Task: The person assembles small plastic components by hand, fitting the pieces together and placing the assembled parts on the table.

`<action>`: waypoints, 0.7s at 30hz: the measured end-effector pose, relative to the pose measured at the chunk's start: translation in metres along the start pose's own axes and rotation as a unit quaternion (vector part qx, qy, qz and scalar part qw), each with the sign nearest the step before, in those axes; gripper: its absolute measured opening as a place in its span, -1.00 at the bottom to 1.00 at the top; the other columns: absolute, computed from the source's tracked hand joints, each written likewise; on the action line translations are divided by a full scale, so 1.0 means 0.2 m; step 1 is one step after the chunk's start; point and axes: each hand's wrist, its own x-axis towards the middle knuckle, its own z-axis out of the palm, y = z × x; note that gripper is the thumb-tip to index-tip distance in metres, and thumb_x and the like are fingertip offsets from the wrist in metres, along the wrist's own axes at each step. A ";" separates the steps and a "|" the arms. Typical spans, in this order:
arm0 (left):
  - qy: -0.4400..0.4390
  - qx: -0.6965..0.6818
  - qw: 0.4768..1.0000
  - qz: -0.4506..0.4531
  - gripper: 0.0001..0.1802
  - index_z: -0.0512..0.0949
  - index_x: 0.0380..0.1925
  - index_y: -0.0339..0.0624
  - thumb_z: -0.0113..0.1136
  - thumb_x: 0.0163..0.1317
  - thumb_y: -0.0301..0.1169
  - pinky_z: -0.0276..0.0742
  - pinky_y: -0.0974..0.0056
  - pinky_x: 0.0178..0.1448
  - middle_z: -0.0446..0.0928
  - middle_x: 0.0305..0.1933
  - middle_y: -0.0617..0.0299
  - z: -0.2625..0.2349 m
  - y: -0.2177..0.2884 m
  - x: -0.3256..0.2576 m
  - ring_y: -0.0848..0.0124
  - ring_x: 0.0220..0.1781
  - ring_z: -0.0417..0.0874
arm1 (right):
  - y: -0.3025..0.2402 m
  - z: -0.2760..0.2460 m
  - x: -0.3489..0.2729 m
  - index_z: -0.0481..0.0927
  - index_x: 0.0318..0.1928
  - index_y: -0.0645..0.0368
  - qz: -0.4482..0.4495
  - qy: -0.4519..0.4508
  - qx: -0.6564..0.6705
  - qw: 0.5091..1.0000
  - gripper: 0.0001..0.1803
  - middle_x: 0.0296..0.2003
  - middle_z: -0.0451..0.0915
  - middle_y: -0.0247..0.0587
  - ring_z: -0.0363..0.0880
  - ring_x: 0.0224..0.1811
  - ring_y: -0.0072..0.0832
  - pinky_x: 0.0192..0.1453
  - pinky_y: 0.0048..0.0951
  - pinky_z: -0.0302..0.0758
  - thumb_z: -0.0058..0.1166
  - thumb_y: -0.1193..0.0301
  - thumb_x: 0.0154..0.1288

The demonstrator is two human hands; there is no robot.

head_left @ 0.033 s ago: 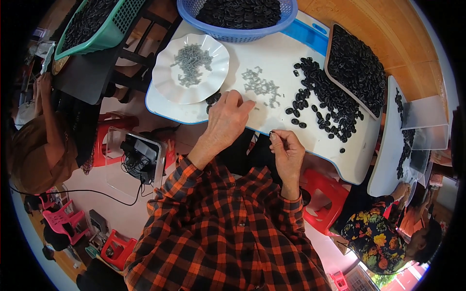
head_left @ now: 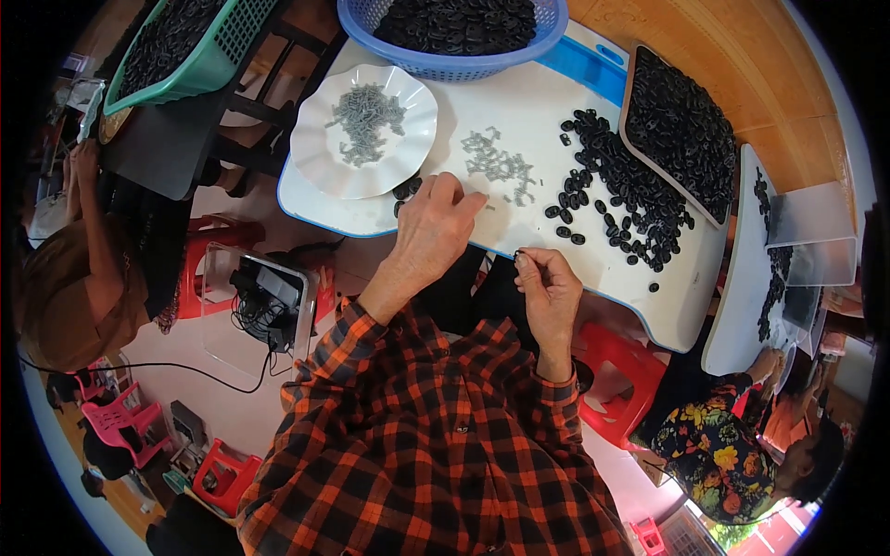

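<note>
My left hand (head_left: 434, 222) is over the table's near edge with its fingers curled; whatever they grip, if anything, is hidden. A few black oval pieces (head_left: 404, 190) lie beside it, partly covered by the hand. Just past its fingertips is a loose scatter of tiny grey translucent pins (head_left: 501, 161). My right hand (head_left: 549, 285) is at the table edge, thumb and forefinger pinching a small black piece (head_left: 518, 253), mostly covered by the fingers. To its upper right spreads a pile of black oval pieces with small holes (head_left: 623, 176).
A white scalloped plate (head_left: 311, 139) of grey pins stands at the table's left. Behind are a blue basket (head_left: 445, 67) and, at right, a tray (head_left: 634, 146), both full of black pieces. A red stool (head_left: 623, 394) stands below; a co-worker (head_left: 709, 454) sits at right.
</note>
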 end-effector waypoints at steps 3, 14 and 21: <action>0.022 -0.007 1.000 0.002 -0.76 0.56 -0.27 -0.16 0.19 -0.01 -0.60 0.49 0.18 -0.37 0.41 -0.36 0.17 0.02 -0.01 0.00 0.21 -0.34 0.53 | 0.00 0.00 0.00 0.58 -0.24 0.31 0.000 0.001 -0.008 1.000 -0.88 -0.45 0.57 -0.33 0.46 -0.49 -0.69 -0.39 -0.66 0.42 0.13 0.51 0.25; 0.039 -0.014 0.999 0.021 -0.81 0.54 -0.34 -0.19 0.22 -0.02 -0.58 0.51 0.19 -0.37 0.42 -0.38 0.18 0.05 0.02 0.03 0.21 -0.33 0.54 | -0.01 0.00 0.00 0.57 -0.25 0.32 -0.003 0.005 -0.013 1.000 -0.89 -0.50 0.54 -0.36 0.44 -0.50 -0.71 -0.41 -0.65 0.39 0.12 0.52 0.25; -0.008 0.012 0.998 0.057 -0.82 0.51 -0.39 -0.19 0.21 -0.07 -0.55 0.51 0.18 -0.35 0.40 -0.37 0.17 0.10 0.04 0.10 0.20 -0.29 0.53 | -0.01 0.00 0.00 0.57 -0.25 0.32 -0.011 0.000 -0.018 1.000 -0.90 -0.51 0.53 -0.35 0.42 -0.51 -0.70 -0.42 -0.65 0.38 0.11 0.53 0.25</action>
